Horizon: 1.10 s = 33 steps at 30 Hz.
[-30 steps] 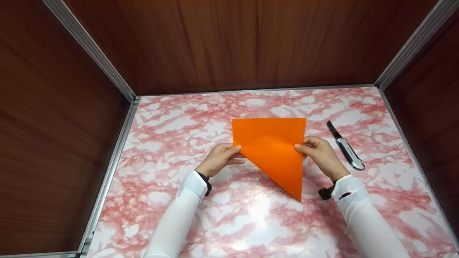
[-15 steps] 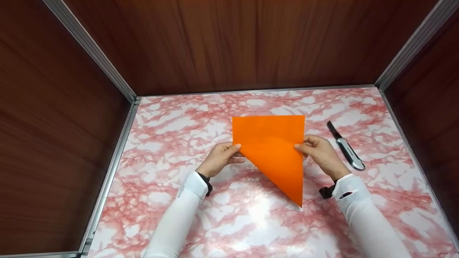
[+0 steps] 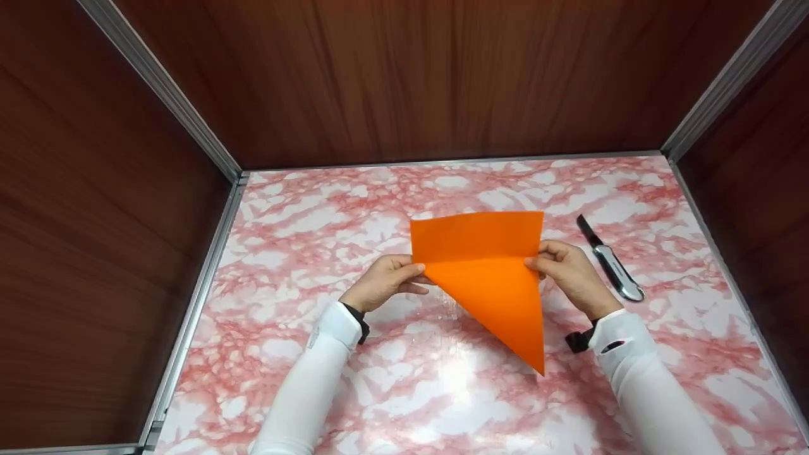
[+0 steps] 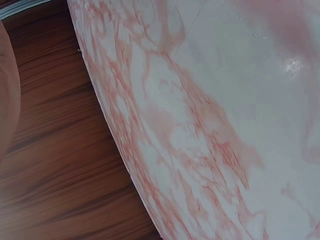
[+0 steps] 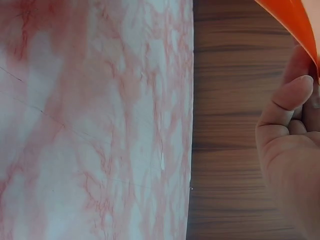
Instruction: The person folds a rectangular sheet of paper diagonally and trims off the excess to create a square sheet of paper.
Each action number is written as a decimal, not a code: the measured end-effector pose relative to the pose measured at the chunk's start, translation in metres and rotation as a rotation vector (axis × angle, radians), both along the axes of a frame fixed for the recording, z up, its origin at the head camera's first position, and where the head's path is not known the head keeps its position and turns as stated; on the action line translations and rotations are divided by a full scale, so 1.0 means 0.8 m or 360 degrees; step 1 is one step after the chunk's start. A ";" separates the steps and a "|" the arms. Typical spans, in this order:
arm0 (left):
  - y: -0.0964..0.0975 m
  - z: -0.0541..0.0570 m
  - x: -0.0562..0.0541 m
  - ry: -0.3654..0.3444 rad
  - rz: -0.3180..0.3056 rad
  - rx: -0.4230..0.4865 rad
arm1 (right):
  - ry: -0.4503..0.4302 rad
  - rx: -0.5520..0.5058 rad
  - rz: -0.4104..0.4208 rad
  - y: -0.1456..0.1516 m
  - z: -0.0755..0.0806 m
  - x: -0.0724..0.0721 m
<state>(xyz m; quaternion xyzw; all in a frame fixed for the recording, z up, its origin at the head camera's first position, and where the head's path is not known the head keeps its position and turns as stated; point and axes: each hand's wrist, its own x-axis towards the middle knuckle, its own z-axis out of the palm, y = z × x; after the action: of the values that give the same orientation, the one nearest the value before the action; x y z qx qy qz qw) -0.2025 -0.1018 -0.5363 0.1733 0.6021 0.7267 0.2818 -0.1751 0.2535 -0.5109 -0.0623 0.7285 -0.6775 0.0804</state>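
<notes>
An orange sheet of paper (image 3: 486,278) is held up over the middle of the table, bent across its width at the height of the hands. Its upper part is a straight-sided band; below, a slanting edge runs down to a point at the lower right. My left hand (image 3: 385,278) pinches the left edge, thumb in front and fingers behind. On the opposite edge, my right hand (image 3: 565,268) pinches the paper the same way. In the right wrist view the orange paper (image 5: 295,22) enters at the top corner, above the curled right hand (image 5: 290,125).
A utility knife (image 3: 616,268) with a grey and black handle lies right of the right hand, its dark blade pointing away. The table (image 3: 303,208) has a red and white marbled top. Dark wood panels (image 3: 404,82) with metal edging enclose its back and sides.
The paper's upper edge rose slightly, then dropped and became wavy. A crease line across the middle shows more sharply, and the lower point has swung down and right. Both hands keep their pinch.
</notes>
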 end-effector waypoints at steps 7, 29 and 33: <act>0.000 0.001 0.001 0.0077 -0.0012 0.0011 | 0.0072 -0.0144 0.0010 0.006 -0.015 -0.004; 0.001 0.002 0.004 0.0134 0.0072 -0.0009 | 0.0030 -0.0473 0.0064 0.003 -0.017 0.004; -0.002 0.002 0.005 0.0125 0.0058 0.0010 | 0.0030 -0.0484 0.0094 0.002 -0.018 0.004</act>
<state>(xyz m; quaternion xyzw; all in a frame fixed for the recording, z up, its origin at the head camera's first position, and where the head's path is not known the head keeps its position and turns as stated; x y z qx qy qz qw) -0.1985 -0.1031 -0.5350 0.1916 0.6135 0.7261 0.2442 -0.1722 0.2552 -0.5252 -0.1016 0.6160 -0.7767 0.0829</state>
